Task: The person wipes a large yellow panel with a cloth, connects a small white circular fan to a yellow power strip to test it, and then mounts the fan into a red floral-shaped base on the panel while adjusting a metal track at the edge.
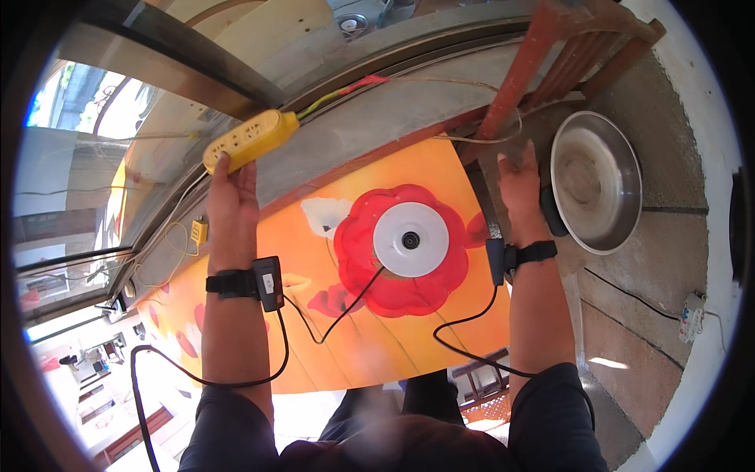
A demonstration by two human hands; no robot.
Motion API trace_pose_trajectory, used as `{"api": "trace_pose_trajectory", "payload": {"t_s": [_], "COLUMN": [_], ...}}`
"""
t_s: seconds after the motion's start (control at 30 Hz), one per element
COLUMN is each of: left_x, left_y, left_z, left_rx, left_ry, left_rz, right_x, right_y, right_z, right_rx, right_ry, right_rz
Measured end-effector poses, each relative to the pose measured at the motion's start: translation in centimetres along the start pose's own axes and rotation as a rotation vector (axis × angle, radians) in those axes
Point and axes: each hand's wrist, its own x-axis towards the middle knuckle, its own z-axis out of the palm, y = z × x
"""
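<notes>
Left hand (pixel 233 193) grips a yellow plastic power strip (pixel 252 139); right hand (pixel 519 189), spread flat, hovers near a round steel bowl (pixel 595 181)

Looks like a home, a sunlit room by a window — orange flowered tablecloth (pixel 409 330) over a table, white kettle base (pixel 410 239) on it, steel bowl (pixel 594 181) beside, red wooden chair (pixel 578 47), yellow power strip (pixel 252 139) — plain household gear throughout.
</notes>
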Motion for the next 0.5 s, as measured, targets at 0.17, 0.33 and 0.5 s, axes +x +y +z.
{"api": "trace_pose_trajectory", "payload": {"t_s": [0.17, 0.33, 0.5], "left_x": [2.6, 3.7, 3.5], "left_y": [-3.1, -5.0, -3.4], "left_z": [-7.0, -10.9, -10.5], "left_rx": [-0.063, -0.116, 0.114], "left_ry": [0.134, 0.167, 0.088], "left_rz": [-0.119, -0.241, -0.34], "right_x": [4.3, 3.4, 3.9], "right_y": [2.2, -1.5, -1.6], "right_z": [2.1, 2.3, 2.1], "right_rx": [0.06, 0.278, 0.432], "right_ry": [-0.088, -0.134, -0.106], "right_rz": [-0.048, 0.128, 0.222]}}
